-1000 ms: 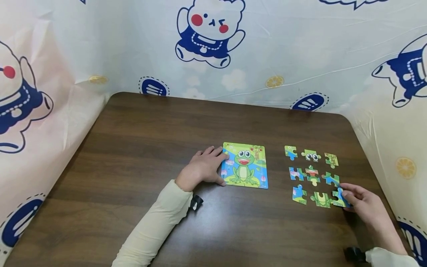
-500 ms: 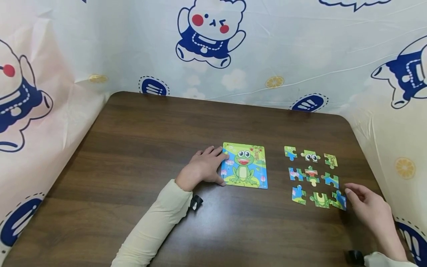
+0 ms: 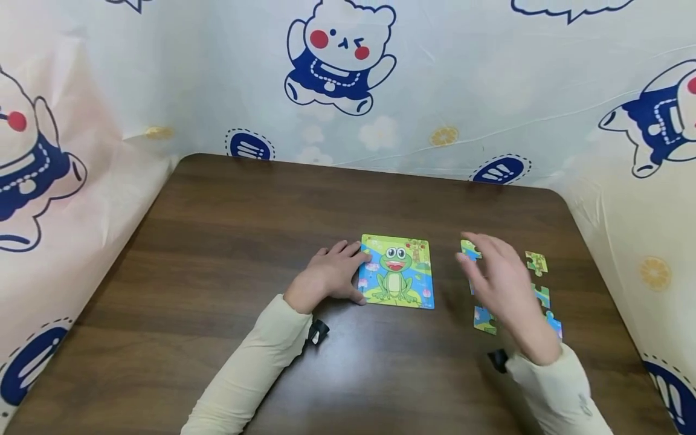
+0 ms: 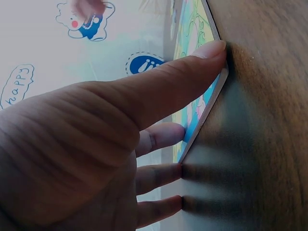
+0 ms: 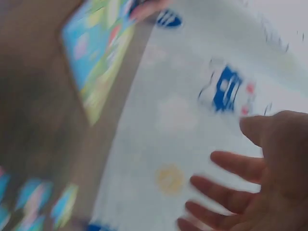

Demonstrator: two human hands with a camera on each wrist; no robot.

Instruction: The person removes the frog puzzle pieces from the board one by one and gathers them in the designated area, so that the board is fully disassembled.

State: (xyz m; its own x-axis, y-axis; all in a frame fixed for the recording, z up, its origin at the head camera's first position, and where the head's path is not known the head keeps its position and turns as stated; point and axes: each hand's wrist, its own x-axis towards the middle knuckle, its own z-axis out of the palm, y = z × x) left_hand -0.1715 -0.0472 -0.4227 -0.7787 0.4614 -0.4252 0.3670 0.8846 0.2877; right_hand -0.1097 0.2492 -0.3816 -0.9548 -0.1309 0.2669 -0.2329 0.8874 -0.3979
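A square frog picture board [image 3: 397, 272] lies on the brown table. My left hand [image 3: 331, 272] rests at its left edge, fingers spread. In the left wrist view the thumb [image 4: 211, 50] touches the board's edge, and another fingertip lies on its corner. Over the loose jigsaw pieces hovers my right hand [image 3: 500, 284], its fingers extended and holding nothing. It hides the middle pieces in the head view. Still showing are a top-right piece [image 3: 536, 262], a lower-left piece [image 3: 484, 320] and part of a top-left piece [image 3: 469, 249]. The right wrist view is blurred.
The wooden table [image 3: 244, 241] has rounded far corners. Behind it and at both sides hangs a pale curtain [image 3: 217, 72] printed with bears and orange slices. Small black wrist cameras sit at both cuffs.
My right hand let go of the lower-right jigsaw piece, then moved left and away from me over the pieces. My left hand and the board have stayed in place.
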